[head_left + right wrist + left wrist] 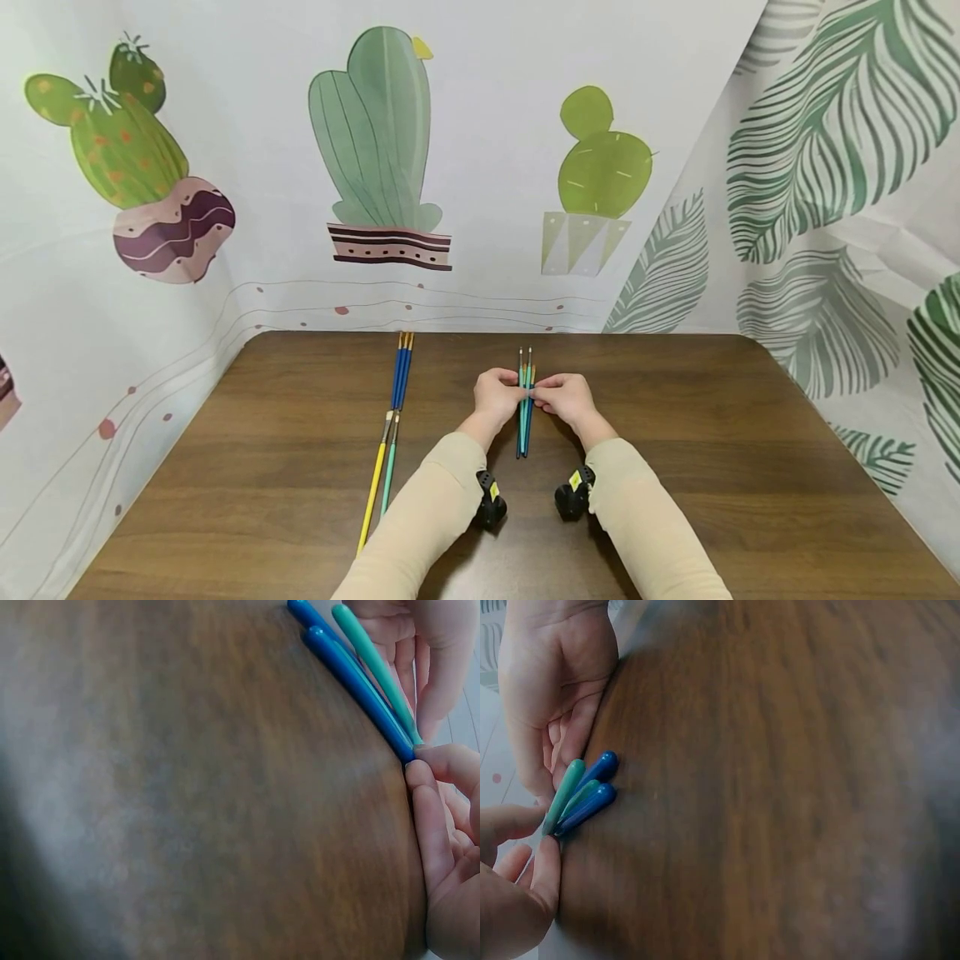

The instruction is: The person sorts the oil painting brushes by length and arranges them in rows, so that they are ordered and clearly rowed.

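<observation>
A small bunch of paintbrushes (522,429) with teal and dark blue handles lies on the table, bristles pointing away from me. My left hand (495,397) pinches it from the left near mid-length. From the other side, the thumb and fingers of my right hand (568,398) pinch the same bunch, the fingertips of both hands nearly meeting. In the left wrist view, the rounded handle ends (592,804) fan slightly apart. The right wrist view shows the blue and teal handles (360,690) running together into the fingertips, which hide the part they hold.
Left of the hands, several blue paintbrushes (402,371) lie side by side near the table's far edge. Closer in are a yellow-handled paintbrush (372,492) and a teal one (389,471), partly behind my left sleeve. A patterned cloth (495,167) hangs behind the wooden table (712,467).
</observation>
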The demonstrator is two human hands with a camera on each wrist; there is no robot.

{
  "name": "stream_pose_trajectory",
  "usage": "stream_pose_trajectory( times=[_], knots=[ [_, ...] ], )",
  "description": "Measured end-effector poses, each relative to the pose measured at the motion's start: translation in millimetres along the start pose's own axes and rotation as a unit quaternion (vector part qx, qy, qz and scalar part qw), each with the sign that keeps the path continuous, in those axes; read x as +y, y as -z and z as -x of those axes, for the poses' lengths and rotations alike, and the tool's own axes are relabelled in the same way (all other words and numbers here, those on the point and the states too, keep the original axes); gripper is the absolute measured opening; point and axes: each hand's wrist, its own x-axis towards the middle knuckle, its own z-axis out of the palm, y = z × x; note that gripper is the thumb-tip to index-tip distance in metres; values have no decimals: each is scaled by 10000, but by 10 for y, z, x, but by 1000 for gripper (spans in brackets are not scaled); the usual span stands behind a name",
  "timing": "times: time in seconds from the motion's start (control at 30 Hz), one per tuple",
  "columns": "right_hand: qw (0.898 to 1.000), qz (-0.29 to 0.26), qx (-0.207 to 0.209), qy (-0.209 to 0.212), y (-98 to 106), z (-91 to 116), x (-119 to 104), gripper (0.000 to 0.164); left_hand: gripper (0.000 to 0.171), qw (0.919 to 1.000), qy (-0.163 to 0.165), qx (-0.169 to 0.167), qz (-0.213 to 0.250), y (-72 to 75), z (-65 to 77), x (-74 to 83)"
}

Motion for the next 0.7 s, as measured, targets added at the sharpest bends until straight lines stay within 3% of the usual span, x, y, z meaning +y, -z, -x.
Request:
stream_pose_trajectory(
  times=[0.37,0.7],
  knots=[
    [10000,66,-36,-13,6,3,-9,22,22,9988,-57,237,-425,-34,-41,12],
    [9999,114,2,-27,5,19,-17,22,21,9995,83,291,-69,-38,-45,0]
  ],
)
